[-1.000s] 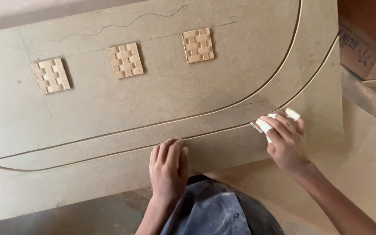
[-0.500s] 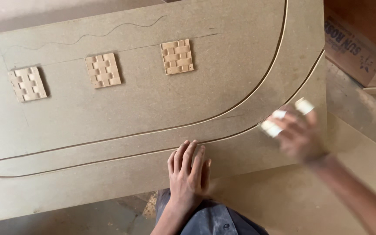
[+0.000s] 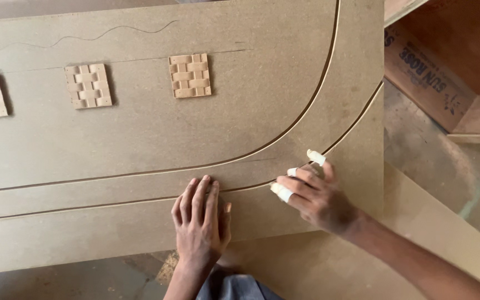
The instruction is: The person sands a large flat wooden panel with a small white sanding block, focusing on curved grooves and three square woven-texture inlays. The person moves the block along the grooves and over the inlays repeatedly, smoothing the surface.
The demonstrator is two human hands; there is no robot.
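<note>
Hands [image 3: 200,222] and [image 3: 312,194] now rest closer together on the grooved board [image 3: 140,133].

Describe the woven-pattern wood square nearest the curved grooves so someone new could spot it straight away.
Start at the large brown board filling the view. Along its upper part lies a row of three pale basket-weave squares; take the rightmost square. It alone sits closest to the bend of the inner groove, above the left hand.

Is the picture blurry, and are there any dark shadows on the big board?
Head view: sharp, with the left hand, the right hand and its taped fingertips crisp; soft, even light on the board, no glare; only small shadows beside the woven squares and under the hands.
</note>
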